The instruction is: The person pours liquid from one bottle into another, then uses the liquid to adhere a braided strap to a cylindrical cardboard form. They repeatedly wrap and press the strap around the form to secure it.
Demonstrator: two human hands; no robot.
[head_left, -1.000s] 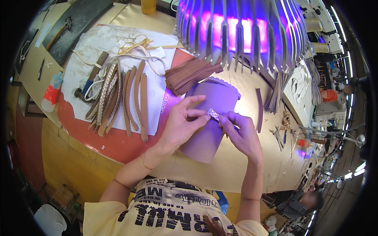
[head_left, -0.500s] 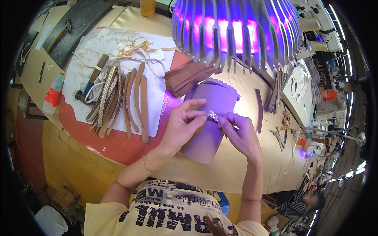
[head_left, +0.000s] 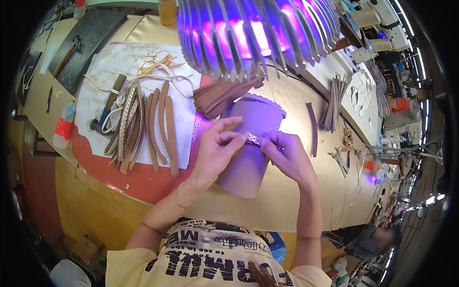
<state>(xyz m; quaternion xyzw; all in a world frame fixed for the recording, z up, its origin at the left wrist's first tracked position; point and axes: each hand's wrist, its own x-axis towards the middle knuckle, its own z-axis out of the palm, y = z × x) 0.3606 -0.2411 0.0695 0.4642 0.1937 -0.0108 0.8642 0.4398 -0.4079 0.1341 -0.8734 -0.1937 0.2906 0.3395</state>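
Note:
My left hand [head_left: 216,149] pinches one end of a short, pale woven strap [head_left: 253,138] between thumb and index finger, its other fingers raised. At the other end, the thumb and fingers of my right hand [head_left: 288,155] are closed on the same strap. Beneath both hands lies a brown, tube-like piece [head_left: 243,178] with a scalloped far edge, tinted purple by the light. The strap is held over the middle of this piece. Whether it touches the surface, I cannot tell.
A finned lamp [head_left: 258,38] glows purple just beyond my hands. Brown strips [head_left: 221,97] are stacked left of the tube. Further left, braided straps [head_left: 125,126] and a hammer [head_left: 112,101] lie on white paper [head_left: 95,136]. A single brown strip [head_left: 311,129] lies to the right.
The view has shifted slightly, so the lamp appears further left. Both hands keep hold of the woven strap, which now lies a little flatter between them.

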